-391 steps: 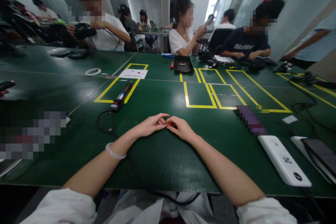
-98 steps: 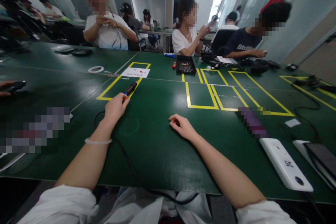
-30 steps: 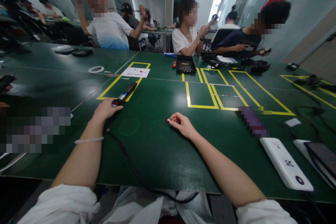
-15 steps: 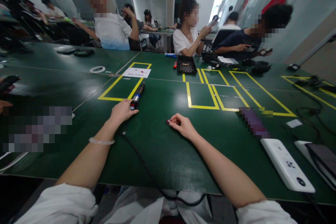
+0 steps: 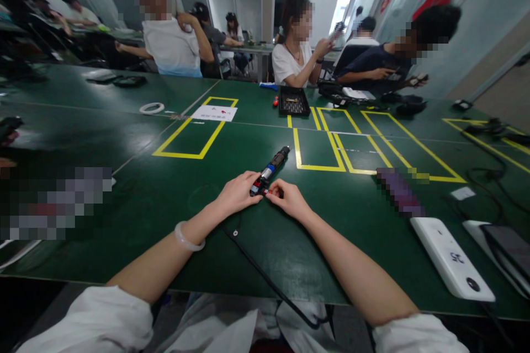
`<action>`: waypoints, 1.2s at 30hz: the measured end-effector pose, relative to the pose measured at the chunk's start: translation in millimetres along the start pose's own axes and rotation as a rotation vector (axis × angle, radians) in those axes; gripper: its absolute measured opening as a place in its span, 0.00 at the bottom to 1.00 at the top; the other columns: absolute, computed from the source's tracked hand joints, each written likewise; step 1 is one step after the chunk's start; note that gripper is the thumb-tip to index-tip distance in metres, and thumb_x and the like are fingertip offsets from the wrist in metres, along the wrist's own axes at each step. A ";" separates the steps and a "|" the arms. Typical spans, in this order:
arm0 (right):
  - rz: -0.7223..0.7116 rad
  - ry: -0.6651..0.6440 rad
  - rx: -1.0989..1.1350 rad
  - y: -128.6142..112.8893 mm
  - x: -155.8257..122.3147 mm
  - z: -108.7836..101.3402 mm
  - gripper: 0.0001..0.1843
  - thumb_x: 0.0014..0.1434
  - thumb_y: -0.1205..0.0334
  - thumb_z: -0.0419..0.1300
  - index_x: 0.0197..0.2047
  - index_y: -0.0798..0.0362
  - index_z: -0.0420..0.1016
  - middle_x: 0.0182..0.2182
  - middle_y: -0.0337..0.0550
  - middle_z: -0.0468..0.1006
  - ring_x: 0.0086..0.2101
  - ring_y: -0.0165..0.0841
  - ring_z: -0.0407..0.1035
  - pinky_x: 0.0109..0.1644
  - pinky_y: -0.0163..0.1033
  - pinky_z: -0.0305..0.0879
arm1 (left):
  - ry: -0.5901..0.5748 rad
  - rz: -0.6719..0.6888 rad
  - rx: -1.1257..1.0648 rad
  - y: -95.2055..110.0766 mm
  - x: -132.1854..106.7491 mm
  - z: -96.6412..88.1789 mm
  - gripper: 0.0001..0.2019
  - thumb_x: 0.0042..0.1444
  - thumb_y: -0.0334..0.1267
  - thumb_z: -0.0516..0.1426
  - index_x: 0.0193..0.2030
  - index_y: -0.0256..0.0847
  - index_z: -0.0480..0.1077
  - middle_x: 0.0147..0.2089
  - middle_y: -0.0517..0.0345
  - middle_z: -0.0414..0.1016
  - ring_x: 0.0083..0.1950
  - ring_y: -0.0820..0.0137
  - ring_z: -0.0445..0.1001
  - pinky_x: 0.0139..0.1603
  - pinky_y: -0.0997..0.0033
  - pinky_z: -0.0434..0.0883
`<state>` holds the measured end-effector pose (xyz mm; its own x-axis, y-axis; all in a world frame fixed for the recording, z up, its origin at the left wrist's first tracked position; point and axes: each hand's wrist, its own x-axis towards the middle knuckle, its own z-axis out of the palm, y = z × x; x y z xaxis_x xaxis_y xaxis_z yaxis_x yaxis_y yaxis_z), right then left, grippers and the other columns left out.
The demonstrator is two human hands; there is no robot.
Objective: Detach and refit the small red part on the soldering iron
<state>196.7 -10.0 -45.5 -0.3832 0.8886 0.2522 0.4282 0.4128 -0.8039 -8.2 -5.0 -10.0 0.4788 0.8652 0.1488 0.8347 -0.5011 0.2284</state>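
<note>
My left hand is closed round the rear end of an electric screwdriver, a slim tool with a dark front, a silver and blue middle and its inner parts showing. The tool lies at a slant, its thin tip pointing away to the right. Beside its rear end, my right hand pinches a small red part, close against the tool; whether they touch is unclear. A black cable with a small ring terminal runs from below my left hand over the table's front edge.
Yellow tape frames mark the green table. Further back are a paper sheet, a white tape roll and a black tray with small parts. A white power bank lies at right. Several people sit beyond.
My left hand has brought the screwdriver right and nearer, up to my right hand. The cable's ring end moved right with it. My right hand stays in place with the red part.
</note>
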 end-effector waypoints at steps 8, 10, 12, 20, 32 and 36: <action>0.019 -0.014 0.059 -2.3 0.5 -1.8 0.08 0.57 0.58 0.61 0.33 0.53 0.68 0.23 0.33 0.70 0.24 0.27 0.64 0.30 0.31 0.60 | -0.045 0.067 -0.075 -0.9 -2.3 -1.9 0.31 0.53 0.46 0.58 0.63 0.42 0.59 0.63 0.50 0.64 0.59 0.60 0.69 0.55 0.64 0.69; 0.026 -0.015 0.102 -2.9 0.4 -2.1 0.09 0.57 0.57 0.61 0.33 0.53 0.68 0.23 0.34 0.70 0.24 0.27 0.65 0.30 0.31 0.60 | -0.050 0.069 -0.088 -1.9 -2.2 -2.2 0.31 0.53 0.46 0.58 0.63 0.42 0.59 0.63 0.50 0.64 0.59 0.59 0.69 0.55 0.64 0.69; 0.028 -0.012 0.123 -2.2 0.3 -1.9 0.09 0.56 0.57 0.61 0.33 0.53 0.67 0.23 0.34 0.70 0.24 0.27 0.65 0.30 0.31 0.60 | -0.050 0.070 -0.089 -2.3 -2.1 -2.0 0.31 0.53 0.46 0.58 0.63 0.42 0.59 0.63 0.50 0.64 0.59 0.59 0.69 0.55 0.64 0.69; 0.023 -0.004 0.075 6.4 2.0 5.6 0.11 0.54 0.57 0.63 0.31 0.52 0.64 0.22 0.32 0.69 0.23 0.27 0.64 0.29 0.31 0.58 | -0.037 0.083 -0.051 3.5 -3.0 -0.5 0.31 0.53 0.45 0.58 0.63 0.40 0.59 0.62 0.49 0.64 0.58 0.59 0.69 0.54 0.64 0.69; -0.053 -0.032 0.096 -2.7 0.0 -0.1 0.04 0.58 0.62 0.56 0.34 0.52 0.65 0.24 0.33 0.69 0.24 0.27 0.63 0.31 0.31 0.58 | 0.000 0.055 0.044 19.9 -7.1 0.0 0.32 0.54 0.49 0.58 0.64 0.44 0.56 0.63 0.49 0.62 0.56 0.59 0.69 0.51 0.62 0.70; -0.054 -0.027 0.051 -4.5 0.2 -0.5 0.02 0.58 0.63 0.55 0.35 0.52 0.65 0.26 0.34 0.70 0.26 0.28 0.64 0.32 0.31 0.59 | 0.024 0.004 0.092 25.9 -5.4 1.8 0.30 0.57 0.50 0.56 0.64 0.44 0.57 0.60 0.49 0.64 0.52 0.58 0.70 0.49 0.61 0.69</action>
<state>195.1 -11.6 -41.6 -0.4265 0.8594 0.2821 0.3642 0.4486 -0.8162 11.3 -22.7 -6.7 0.4762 0.8622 0.1727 0.8550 -0.4999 0.1384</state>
